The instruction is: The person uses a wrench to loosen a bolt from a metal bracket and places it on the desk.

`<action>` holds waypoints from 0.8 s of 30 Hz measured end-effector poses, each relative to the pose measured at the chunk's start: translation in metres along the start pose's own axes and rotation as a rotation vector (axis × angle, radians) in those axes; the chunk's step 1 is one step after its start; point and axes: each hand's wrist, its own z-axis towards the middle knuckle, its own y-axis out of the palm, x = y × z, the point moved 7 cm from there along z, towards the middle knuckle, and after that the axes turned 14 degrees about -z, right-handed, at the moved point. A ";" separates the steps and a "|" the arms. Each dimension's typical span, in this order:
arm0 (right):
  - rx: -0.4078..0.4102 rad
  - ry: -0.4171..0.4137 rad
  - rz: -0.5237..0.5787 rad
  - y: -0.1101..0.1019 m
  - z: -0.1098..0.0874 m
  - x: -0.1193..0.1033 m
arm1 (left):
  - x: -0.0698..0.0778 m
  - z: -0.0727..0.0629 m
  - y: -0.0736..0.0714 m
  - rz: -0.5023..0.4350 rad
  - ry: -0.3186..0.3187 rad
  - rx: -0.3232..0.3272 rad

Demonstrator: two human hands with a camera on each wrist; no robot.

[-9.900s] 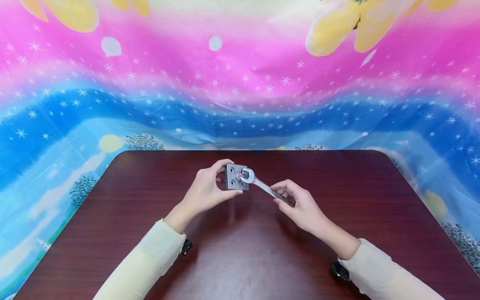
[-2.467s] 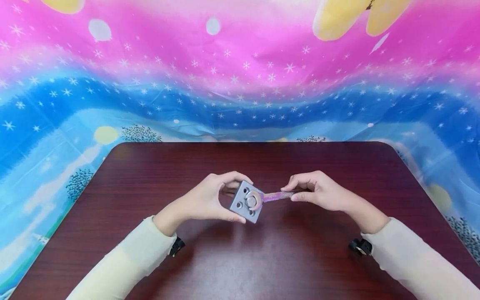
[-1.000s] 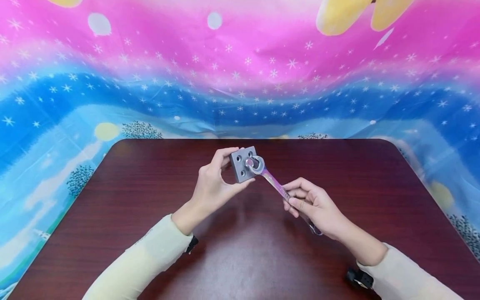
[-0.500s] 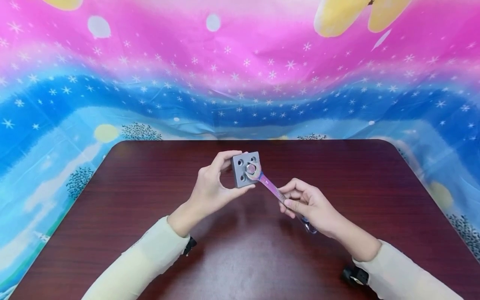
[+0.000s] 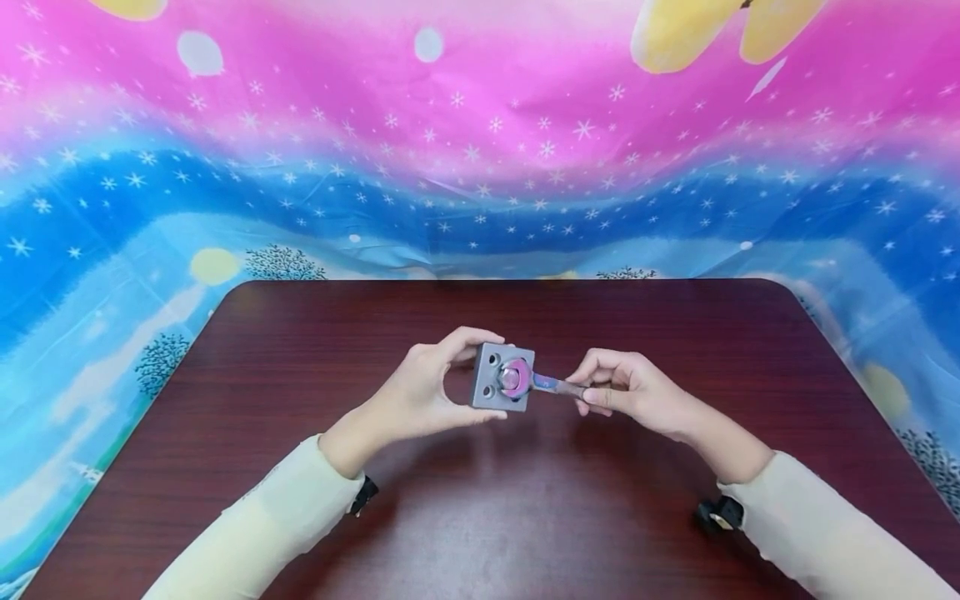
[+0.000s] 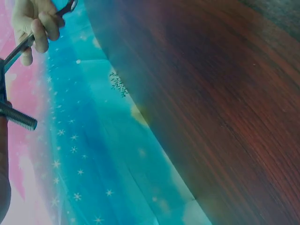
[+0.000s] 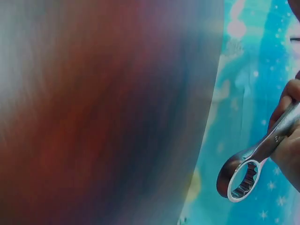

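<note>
My left hand grips a square grey metal block by its top and bottom edges, above the table. Holes show in the block's face, and a bolt sits in it. In the left wrist view the bolt's threaded shank sticks out behind the block. With thumb and fingers my right hand pinches a combination wrench, whose open end lies around the bolt head. The ring end of the wrench shows beyond the hand in the right wrist view; the head view hides it.
A dark reddish wooden table lies under both hands. Behind it hangs a pink and blue patterned cloth. Each wrist wears a small black device, such as the right one.
Over the last second the wrench handle has swung up from slanting down-right to nearly level, the right hand rising slightly. The block has come lower and nearer; the wrench's open end now surrounds the bolt head.
</note>
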 end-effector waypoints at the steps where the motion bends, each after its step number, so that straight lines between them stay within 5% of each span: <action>1: -0.010 -0.008 -0.028 -0.003 0.001 0.000 | -0.001 0.000 0.002 -0.011 -0.006 -0.025; 9: -0.113 -0.071 -0.184 -0.021 0.009 -0.006 | -0.006 -0.004 0.017 -0.126 -0.088 -0.204; 18: -0.284 -0.106 -0.160 -0.018 0.018 -0.014 | -0.010 -0.007 0.032 -0.273 -0.209 -0.409; 24: -0.288 -0.078 -0.214 -0.022 0.016 -0.015 | -0.013 -0.011 0.031 -0.278 -0.224 -0.418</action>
